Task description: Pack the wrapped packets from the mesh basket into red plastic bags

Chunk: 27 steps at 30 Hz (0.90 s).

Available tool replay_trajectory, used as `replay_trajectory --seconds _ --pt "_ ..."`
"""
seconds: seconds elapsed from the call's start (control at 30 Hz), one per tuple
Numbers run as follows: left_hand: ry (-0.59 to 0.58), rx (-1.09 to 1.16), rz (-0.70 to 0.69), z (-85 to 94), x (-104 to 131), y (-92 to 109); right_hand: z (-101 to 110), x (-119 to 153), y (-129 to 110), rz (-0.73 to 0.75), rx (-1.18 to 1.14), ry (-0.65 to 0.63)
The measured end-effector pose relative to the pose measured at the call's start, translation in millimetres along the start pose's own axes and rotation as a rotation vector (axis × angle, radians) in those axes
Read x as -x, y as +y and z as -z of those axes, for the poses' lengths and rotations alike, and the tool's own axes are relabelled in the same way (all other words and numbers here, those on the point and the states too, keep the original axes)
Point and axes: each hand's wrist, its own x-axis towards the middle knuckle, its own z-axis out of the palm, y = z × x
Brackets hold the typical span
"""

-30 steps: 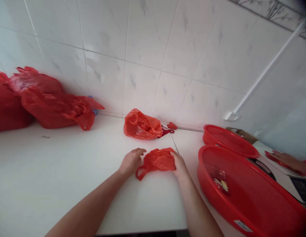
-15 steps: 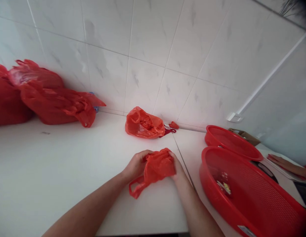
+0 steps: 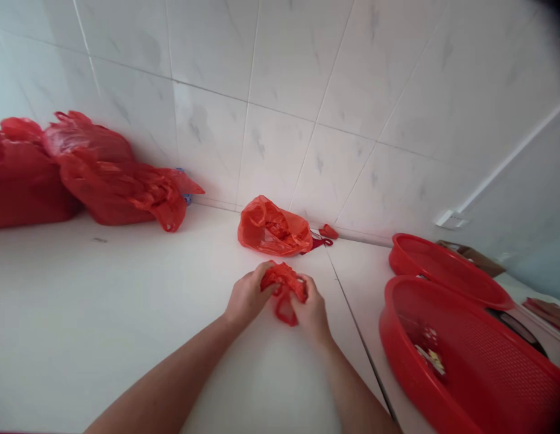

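Your left hand (image 3: 247, 298) and right hand (image 3: 312, 307) both grip the bag (image 3: 283, 275), bunched between them on the near side of the far bag (image 3: 280, 235); most of it looks gathered, but its loop (image 3: 286, 312) hangs loose, so the bunching seems incomplete

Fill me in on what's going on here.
A person's left hand and right hand hold a crumpled red plastic bag between them, over the white table. Beyond them, an open red bag lies near the tiled wall. Bulging red bags sit to the left; two red baskets stand to the right.
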Motion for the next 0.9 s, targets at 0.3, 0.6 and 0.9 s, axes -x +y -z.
replay_trajectory --seconds 0.3,0.6,0.9 --pt "0.286 0.195 0.160 29.4 -31 -46 65 -43 29 -0.319 -0.486 0.168" --pt "0.365 0.066 0.115 30.5 -24 -30 82 -36 18 -0.305 -0.476 0.021" --pt "0.309 0.335 0.272 23.3 -25 -38 113 -22 -1 -0.266 -0.391 0.170"
